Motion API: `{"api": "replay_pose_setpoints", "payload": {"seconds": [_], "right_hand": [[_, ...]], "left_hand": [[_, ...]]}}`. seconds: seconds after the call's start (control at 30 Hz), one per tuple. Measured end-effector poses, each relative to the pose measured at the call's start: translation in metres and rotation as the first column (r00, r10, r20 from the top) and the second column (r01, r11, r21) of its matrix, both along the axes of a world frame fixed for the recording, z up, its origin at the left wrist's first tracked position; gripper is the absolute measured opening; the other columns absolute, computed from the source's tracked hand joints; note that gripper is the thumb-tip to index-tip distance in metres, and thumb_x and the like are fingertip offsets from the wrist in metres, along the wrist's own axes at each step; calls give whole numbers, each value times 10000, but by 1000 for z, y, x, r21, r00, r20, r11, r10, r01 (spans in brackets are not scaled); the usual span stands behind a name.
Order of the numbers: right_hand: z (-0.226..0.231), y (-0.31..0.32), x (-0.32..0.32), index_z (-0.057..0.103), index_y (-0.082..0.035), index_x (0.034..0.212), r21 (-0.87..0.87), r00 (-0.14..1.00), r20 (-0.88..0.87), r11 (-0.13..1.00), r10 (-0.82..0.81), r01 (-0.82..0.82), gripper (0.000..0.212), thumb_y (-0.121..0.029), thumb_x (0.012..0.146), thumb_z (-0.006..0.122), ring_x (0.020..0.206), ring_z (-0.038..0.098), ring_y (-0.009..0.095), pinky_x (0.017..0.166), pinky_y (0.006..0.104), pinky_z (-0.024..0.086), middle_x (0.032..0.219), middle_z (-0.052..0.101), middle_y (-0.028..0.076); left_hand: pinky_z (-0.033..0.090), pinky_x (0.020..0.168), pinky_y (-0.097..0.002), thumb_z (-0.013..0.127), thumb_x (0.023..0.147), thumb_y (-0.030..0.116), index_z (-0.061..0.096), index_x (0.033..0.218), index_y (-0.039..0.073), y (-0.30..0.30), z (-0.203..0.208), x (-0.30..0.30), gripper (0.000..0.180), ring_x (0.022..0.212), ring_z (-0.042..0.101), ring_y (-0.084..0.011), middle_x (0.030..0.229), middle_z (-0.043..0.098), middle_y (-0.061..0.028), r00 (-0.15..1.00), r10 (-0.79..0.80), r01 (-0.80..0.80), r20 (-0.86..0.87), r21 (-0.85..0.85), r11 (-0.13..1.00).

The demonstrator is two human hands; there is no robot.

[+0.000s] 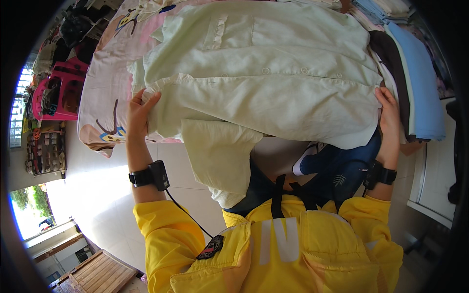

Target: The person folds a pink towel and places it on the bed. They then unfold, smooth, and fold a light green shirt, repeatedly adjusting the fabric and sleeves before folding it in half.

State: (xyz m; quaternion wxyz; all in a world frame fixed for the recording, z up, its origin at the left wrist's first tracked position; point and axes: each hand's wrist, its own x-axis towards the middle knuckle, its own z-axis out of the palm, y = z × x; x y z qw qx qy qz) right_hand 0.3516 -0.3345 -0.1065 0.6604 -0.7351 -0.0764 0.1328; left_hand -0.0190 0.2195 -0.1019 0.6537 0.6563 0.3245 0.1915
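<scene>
A pale green button-up shirt lies spread sideways in front of me, its button placket running left to right and a chest pocket toward the far side. One of its sleeves hangs over the near edge of the bed. My left hand pinches the shirt's left end, thumb on top of the cloth. At the right end, my right hand grips the edge near the bottom of the placket, with the fingertips on the fabric. The cloth between both hands is fairly flat, with soft creases.
Under the shirt is a bed with a pink patterned sheet. Folded dark and light blue clothes lie at the right, more folded cloth behind. A pink plastic chair and a shoe rack stand left. A white cabinet is at right.
</scene>
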Motion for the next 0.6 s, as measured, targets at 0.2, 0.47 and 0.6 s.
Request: {"api": "replay_pose_setpoints", "payload": {"seconds": [0.2,0.47,0.6], "right_hand": [[-5,-4,3,675,-48,970,-40,998,25,998,53,-52,154,-188,913,698,879,549,63,824,197,393,917,642,-34],[-14,-1,6,668,-27,1036,7,995,-6,995,-99,99,210,-201,920,692,889,565,76,839,207,414,967,657,-6],[-12,4,8,670,-20,1028,62,986,19,984,-167,166,224,-214,917,693,908,565,86,856,222,417,966,657,4]], "left_hand": [[583,691,-294,762,848,134,636,1119,-32,-4,-1,-2,343,810,686,-168,975,702,-98,1000,11,-11,-14,7,1000],[586,718,-315,697,912,226,643,1109,35,6,4,-1,279,842,696,-176,1000,704,-78,999,25,-20,26,-188,982],[585,758,-333,704,905,237,648,1114,27,8,3,-4,301,881,694,-193,1016,704,-87,992,97,-76,87,-218,973]]}}
